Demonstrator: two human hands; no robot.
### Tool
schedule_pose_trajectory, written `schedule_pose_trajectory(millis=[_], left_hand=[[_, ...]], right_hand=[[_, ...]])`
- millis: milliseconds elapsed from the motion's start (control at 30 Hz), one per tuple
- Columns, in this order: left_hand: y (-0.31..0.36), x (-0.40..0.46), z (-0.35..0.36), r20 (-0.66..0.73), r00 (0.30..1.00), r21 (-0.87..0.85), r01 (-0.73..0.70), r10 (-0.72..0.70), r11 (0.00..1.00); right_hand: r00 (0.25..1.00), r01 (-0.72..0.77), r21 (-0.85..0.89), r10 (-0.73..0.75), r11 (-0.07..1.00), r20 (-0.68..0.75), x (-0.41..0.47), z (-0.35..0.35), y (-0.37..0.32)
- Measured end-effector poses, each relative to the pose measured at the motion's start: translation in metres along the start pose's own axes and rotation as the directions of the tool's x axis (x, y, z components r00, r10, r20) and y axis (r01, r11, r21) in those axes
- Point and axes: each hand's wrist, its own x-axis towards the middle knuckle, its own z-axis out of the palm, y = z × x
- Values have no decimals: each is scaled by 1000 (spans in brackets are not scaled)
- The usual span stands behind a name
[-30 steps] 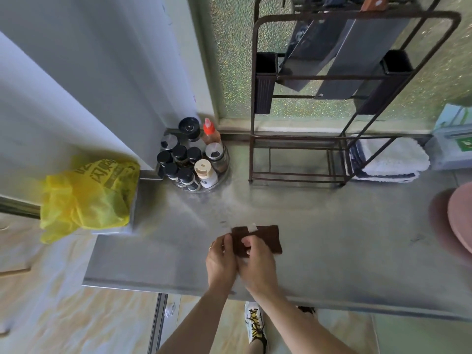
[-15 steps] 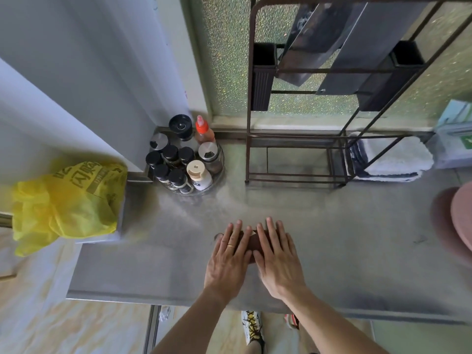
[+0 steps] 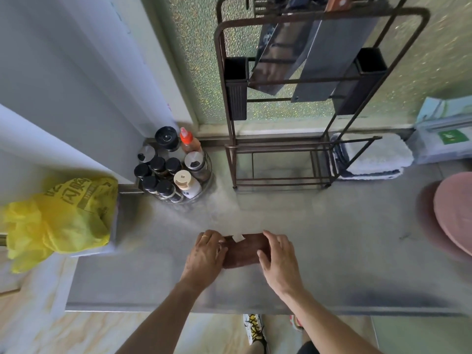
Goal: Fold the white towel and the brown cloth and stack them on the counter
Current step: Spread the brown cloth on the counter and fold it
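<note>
The brown cloth [image 3: 242, 250] lies folded into a small rectangle on the grey counter [image 3: 332, 238], near the front edge, with a white tag [image 3: 238, 237] sticking out at its far side. My left hand [image 3: 205, 254] covers and grips its left end. My right hand [image 3: 278, 256] cups its right end, thumb on the cloth's front. The white towel [image 3: 380, 155] lies folded at the back right, on top of a dark-edged cloth, partly behind the rack's legs.
A brown metal rack [image 3: 278, 159] with knives stands at the back. A round tray of spice bottles [image 3: 173, 172] sits at the back left. A yellow plastic bag [image 3: 58, 218] hangs at the left. A pink round object [image 3: 454, 213] is at the right edge.
My hands, pressed flat side by side over the cloth half a second ago, have moved apart to its two ends, so the middle of the cloth shows between them.
</note>
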Motion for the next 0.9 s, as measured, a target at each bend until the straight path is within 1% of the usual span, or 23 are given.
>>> schedule_pose_trajectory(millis=[167,200,267,300,367,433,467,533,600,633,700,800,833,867,900], left_hand=[[7,11,-5,54,995,-71,82,-79,994],[7,12,-4,43,994,-76,102,-99,992],[10,11,1,-7,982,-93,189,-191,978],[13,10,2,-42,966,-108,248,-254,963],[20,7,6,-95,918,-150,368,-384,918],[27,4,9,-81,869,-189,468,-489,863],[30,3,10,-57,847,-208,507,-528,836],[36,3,13,-19,816,-249,556,-578,793],[46,4,15,19,785,-271,601,-620,752],[54,5,16,46,774,-278,618,-632,736],[75,9,21,96,773,-279,626,-627,728],[120,16,33,176,790,-329,609,-587,722],[139,20,38,216,790,-380,609,-573,697],[159,24,43,269,788,-449,611,-554,652],[181,29,47,334,777,-527,623,-533,578]], right_hand=[[996,-76,53,74,996,51,7,-5,-3],[994,-98,69,94,993,58,8,-6,-5],[983,-179,124,172,976,66,9,-6,-9],[970,-242,157,233,958,72,10,-6,-11],[919,-394,232,379,889,108,14,-5,-15],[858,-514,317,484,797,173,17,-5,-18],[841,-542,342,501,768,207,18,-5,-19],[829,-558,381,488,737,271,19,-10,-19],[822,-570,466,476,677,313,19,-20,-15],[820,-572,507,471,645,325,19,-26,-11],[817,-574,580,455,578,355,18,-43,1],[792,-593,686,461,422,400,16,-83,32],[783,-594,717,466,365,411,16,-100,45],[781,-589,735,470,335,412,17,-119,59],[780,-580,755,475,306,407,18,-139,73]])
